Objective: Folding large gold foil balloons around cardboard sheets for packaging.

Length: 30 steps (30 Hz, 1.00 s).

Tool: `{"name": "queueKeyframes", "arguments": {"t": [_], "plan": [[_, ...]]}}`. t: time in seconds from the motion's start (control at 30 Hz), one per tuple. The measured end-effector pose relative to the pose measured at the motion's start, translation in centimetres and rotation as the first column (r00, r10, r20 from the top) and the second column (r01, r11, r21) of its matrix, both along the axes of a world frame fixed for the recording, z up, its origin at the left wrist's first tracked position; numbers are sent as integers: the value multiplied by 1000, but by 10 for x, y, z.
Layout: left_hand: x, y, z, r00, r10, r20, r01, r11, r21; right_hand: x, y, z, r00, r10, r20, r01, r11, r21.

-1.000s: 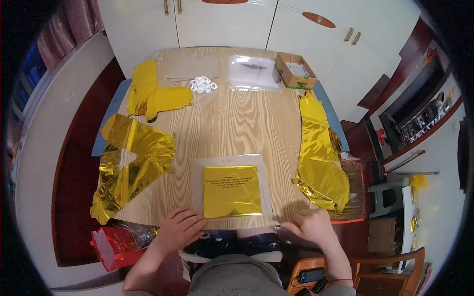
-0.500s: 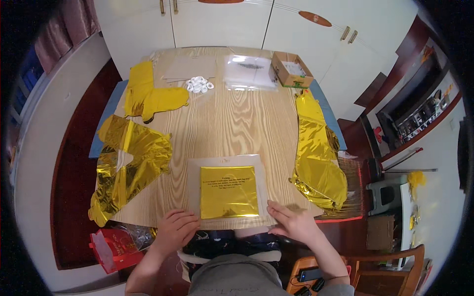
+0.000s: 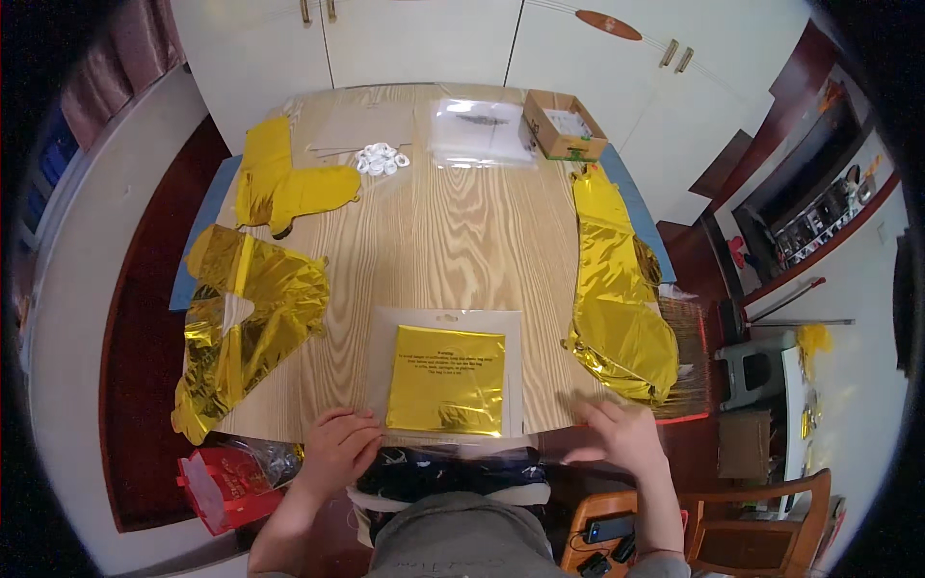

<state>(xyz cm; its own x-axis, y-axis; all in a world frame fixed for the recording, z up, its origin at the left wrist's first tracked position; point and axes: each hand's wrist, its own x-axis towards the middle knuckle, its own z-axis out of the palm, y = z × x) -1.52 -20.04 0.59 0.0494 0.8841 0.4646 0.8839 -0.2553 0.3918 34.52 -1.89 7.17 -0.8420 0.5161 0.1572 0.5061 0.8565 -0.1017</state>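
A clear flat bag (image 3: 515, 376) with a pale backing card holds a folded gold foil sheet (image 3: 448, 378) with dark print. It lies at the table's near edge, its lower border reaching over the rim. My left hand (image 3: 339, 449) rests at the bag's lower left corner, fingers stretched toward it and slightly bent. To the right of the bag and apart from it, my right hand (image 3: 619, 435) is open with fingers spread, some blurred, and nothing in them. Near it lies a long gold foil balloon (image 3: 621, 299), flat on the table's right side.
Two more flat gold foil balloons, one boot-shaped (image 3: 289, 188) and one wider (image 3: 255, 308), lie at left. Farther back are white rings (image 3: 382, 160), grey-beige cards (image 3: 356, 125), clear bags (image 3: 482, 133) and a cardboard box (image 3: 566, 125). A red bag (image 3: 231, 486) stands below left.
My right hand has come off the bag's lower right corner and moved right. The bag has shifted slightly to the right. My left hand has stayed nearly in place.
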Motion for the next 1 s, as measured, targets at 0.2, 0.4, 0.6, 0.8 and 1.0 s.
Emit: {"name": "queueKeyframes", "arguments": {"t": [0.2, 0.4, 0.6, 0.8, 1.0], "plan": [[1, 4, 4, 1000, -6, -20, 7, 999, 42, -37, -20, -23, 969, 93, -229, -100, 995, -18], [-1, 0, 1, 999, -33, 5, 33, 999, -1, -57, -19, -36, 955, 160, -251, -140, 985, 98], [-1, 0, 0, 999, -31, -6, 32, 999, 21, -60, -24, -33, 974, 149, -168, -123, 980, 158], [-1, -1, -1, 999, -25, -35, 26, 999, 22, -60, -25, -34, 979, 119, -168, -100, 988, 116], [4, 0, 1, 999, 20, -31, -18, 998, 63, -45, -17, -21, 959, 195, -207, -212, 975, -67]]}}
